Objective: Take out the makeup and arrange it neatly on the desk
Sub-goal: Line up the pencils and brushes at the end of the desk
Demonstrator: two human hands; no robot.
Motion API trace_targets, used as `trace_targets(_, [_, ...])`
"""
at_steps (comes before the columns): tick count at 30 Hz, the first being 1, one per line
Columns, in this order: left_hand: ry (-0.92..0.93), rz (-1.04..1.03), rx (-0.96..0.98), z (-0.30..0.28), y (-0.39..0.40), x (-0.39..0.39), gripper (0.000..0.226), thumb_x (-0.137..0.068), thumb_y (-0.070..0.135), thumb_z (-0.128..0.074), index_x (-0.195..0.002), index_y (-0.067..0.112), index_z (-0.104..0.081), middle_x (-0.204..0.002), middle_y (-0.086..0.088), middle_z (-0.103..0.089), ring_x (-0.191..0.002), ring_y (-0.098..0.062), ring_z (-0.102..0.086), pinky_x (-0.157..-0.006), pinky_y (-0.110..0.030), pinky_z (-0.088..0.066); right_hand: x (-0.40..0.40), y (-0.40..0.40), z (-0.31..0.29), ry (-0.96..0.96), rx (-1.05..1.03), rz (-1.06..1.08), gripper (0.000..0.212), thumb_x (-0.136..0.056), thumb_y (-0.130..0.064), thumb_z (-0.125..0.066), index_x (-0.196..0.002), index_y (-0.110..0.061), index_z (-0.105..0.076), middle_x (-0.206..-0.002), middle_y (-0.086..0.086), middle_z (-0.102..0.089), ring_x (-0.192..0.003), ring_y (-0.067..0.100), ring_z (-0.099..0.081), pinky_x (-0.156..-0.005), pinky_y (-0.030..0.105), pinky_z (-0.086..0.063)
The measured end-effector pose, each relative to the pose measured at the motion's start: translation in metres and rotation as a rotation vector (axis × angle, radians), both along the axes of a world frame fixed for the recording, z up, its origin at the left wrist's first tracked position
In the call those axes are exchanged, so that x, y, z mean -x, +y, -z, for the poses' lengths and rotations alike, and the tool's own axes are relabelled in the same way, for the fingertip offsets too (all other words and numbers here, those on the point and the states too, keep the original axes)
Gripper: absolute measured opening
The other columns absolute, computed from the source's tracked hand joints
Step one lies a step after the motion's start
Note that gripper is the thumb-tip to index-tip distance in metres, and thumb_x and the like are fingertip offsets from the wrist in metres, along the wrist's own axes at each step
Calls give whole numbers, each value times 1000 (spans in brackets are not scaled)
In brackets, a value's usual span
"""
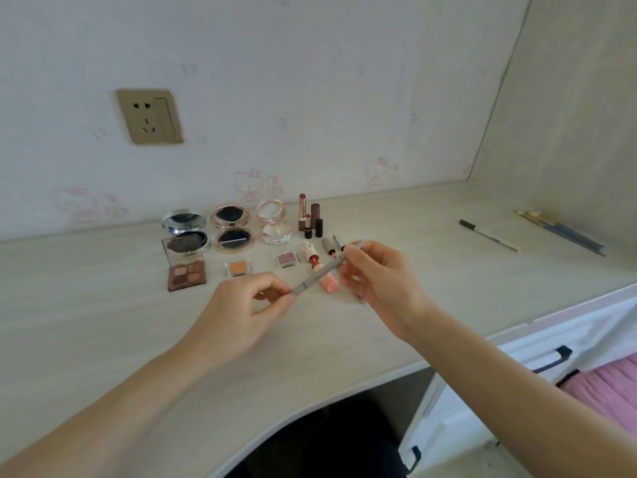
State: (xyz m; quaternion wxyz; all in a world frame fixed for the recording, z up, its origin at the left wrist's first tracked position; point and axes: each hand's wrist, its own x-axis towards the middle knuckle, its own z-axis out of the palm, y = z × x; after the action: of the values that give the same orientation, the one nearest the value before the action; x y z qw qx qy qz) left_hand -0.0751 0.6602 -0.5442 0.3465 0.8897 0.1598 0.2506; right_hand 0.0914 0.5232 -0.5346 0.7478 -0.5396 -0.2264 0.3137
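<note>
Midair, grey pencil point(319, 276) between both hands, desk point(396, 215) rightward

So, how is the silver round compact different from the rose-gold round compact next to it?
The silver compact has a shiny chrome rim; the rose-gold compact has a pinkish metallic rim. The silver compact stands at the left end of the back row and the four-pan eyeshadow palette overlaps its front, while the rose-gold compact stands clear of other items. Both are round, lie open on the desk with lids raised, and look dark inside.
</note>
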Motion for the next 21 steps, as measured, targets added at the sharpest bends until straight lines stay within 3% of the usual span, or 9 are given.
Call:
trace_targets(6, [-3,-67,-172,10,6,12,11,-85,23,-68,-90,32,-64,-87,18,-65,-89,4,-58,-77,-14,-44,30,27,0,53,-55,10,4,-89,-2,-62,-92,-5,-60,-82,9,-71,-80,22,-70,-75,34,-58])
trace_targets(12, [-161,-150,-222,9,3,10,21,-87,30,-65,-107,24,-62,-85,11,-67,-82,-8,-62,-75,-33,-52,62,42,14,-52,-75,44,15,-87,-1,-64,-101,-3,-58,-98,23,-69,-90,30,-70,-84,40,-57])
trace_targets(21, [-206,-131,-313,23,6,16,13,-93,30,-59,-95,17,-58,-85,12,-59,-73,-4,-57,-63,-33,-48,77,48,37,-58,-133,65,12,-86,-1,-66,-91,-4,-56,-96,25,-69,-97,35,-68,-91,45,-54])
